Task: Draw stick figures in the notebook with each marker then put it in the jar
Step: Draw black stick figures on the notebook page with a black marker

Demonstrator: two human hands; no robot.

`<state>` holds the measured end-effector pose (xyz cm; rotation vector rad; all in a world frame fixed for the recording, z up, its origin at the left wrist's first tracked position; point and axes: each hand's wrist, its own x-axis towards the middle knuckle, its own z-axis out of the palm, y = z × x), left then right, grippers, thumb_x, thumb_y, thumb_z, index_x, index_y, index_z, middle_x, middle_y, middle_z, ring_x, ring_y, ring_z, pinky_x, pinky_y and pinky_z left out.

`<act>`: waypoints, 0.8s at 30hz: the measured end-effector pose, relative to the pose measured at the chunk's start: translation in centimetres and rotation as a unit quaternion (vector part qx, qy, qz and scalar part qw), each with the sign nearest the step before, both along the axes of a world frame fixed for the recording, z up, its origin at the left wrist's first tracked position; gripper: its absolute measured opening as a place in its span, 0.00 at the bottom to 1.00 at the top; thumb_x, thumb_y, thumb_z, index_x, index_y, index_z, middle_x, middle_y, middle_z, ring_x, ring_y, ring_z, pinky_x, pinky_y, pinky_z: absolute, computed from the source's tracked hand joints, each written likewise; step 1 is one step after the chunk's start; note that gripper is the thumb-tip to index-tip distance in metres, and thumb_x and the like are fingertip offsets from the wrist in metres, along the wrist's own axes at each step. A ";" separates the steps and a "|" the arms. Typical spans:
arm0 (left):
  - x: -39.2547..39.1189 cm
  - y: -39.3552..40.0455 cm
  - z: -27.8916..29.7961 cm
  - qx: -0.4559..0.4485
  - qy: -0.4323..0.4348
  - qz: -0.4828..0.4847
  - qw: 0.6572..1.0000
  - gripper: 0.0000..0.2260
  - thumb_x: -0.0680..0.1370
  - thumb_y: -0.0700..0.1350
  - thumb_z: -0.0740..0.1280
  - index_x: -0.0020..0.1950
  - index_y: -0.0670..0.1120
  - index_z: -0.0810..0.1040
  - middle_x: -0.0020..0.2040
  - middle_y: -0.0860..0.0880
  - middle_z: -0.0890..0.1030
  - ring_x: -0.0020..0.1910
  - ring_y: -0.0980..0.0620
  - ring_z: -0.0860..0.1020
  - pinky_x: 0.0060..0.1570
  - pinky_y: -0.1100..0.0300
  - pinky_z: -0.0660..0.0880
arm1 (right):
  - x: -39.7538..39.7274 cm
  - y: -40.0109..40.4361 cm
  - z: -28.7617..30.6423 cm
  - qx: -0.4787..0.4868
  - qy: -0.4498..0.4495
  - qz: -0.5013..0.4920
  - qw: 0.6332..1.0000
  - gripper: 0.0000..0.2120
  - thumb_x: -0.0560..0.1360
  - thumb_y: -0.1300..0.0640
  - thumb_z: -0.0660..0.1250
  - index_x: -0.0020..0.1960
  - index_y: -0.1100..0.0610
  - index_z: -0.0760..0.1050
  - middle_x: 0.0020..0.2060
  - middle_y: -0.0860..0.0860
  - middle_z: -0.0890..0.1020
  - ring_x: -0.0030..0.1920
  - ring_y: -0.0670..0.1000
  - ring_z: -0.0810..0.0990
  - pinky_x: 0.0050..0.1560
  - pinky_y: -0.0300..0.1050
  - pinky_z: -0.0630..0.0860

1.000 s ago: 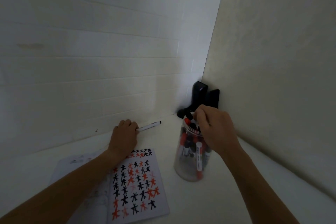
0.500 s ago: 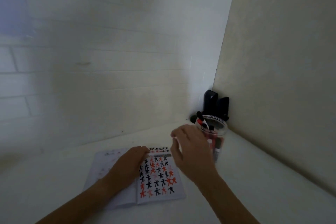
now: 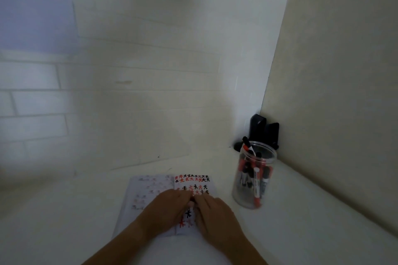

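Head | jar [image 3: 254, 180]: red, black markers [image 3: 256, 187] upright | hands [image 3: 189, 211] meet on notebook [image 3: 150, 185], grip unclear

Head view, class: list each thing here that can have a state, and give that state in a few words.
notebook: open flat, right page full of red and black stick figures
jar: upright, no lid, holding markers
markers: standing in the jar, capped as far as shows
left hand: on the notebook, fingers meeting the right hand's
right hand: on the right page; grip unclear
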<state>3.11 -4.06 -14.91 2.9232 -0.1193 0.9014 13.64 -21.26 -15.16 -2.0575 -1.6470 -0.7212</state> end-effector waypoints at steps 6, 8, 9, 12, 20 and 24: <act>0.3 -0.3 0.5 0.002 0.036 -0.024 0.999 0.16 0.82 0.51 0.54 0.48 0.45 0.77 0.42 0.48 0.81 0.39 0.50 0.78 0.41 0.57 0.75 | 0.3 -0.2 0.5 -0.004 -0.004 -0.020 1.000 0.13 0.79 0.45 0.65 0.56 0.51 0.83 0.37 0.46 0.83 0.30 0.48 0.81 0.24 0.38 0.74; 0.2 -0.4 0.6 0.008 0.027 -0.022 0.999 0.15 0.82 0.51 0.54 0.48 0.45 0.78 0.42 0.48 0.81 0.39 0.50 0.79 0.41 0.57 0.76 | 0.1 -0.1 0.5 0.001 -0.021 -0.025 0.999 0.12 0.78 0.46 0.68 0.55 0.50 0.83 0.35 0.46 0.84 0.28 0.48 0.81 0.23 0.38 0.74; 0.2 -0.5 0.6 0.019 0.012 -0.022 0.999 0.14 0.81 0.50 0.55 0.47 0.46 0.78 0.41 0.49 0.81 0.37 0.51 0.79 0.39 0.58 0.77 | 0.0 -0.1 0.4 0.002 -0.025 -0.025 0.999 0.11 0.77 0.46 0.70 0.55 0.50 0.83 0.35 0.45 0.84 0.28 0.48 0.81 0.23 0.38 0.74; 0.2 -0.5 0.5 0.046 -0.030 -0.023 0.998 0.21 0.85 0.53 0.49 0.44 0.48 0.78 0.38 0.52 0.80 0.34 0.55 0.77 0.37 0.63 0.75 | 0.1 0.0 0.1 -0.003 -0.047 -0.037 0.998 0.10 0.75 0.45 0.73 0.54 0.48 0.83 0.31 0.45 0.82 0.25 0.46 0.79 0.22 0.38 0.73; 0.4 -0.1 0.3 0.090 -0.049 -0.043 0.994 0.12 0.78 0.48 0.58 0.40 0.49 0.79 0.36 0.54 0.79 0.31 0.57 0.76 0.34 0.66 0.74 | -0.2 0.2 -0.1 -0.006 -0.091 -0.074 0.993 0.14 0.75 0.40 0.66 0.54 0.46 0.84 0.25 0.45 0.79 0.20 0.45 0.75 0.20 0.35 0.67; 0.5 0.0 0.1 0.084 -0.043 -0.041 0.995 0.10 0.77 0.50 0.59 0.44 0.49 0.79 0.38 0.55 0.80 0.33 0.59 0.77 0.36 0.68 0.72 | 0.1 0.2 -0.1 0.011 -0.082 -0.061 0.995 0.14 0.76 0.42 0.66 0.54 0.48 0.84 0.27 0.45 0.81 0.23 0.46 0.77 0.21 0.36 0.70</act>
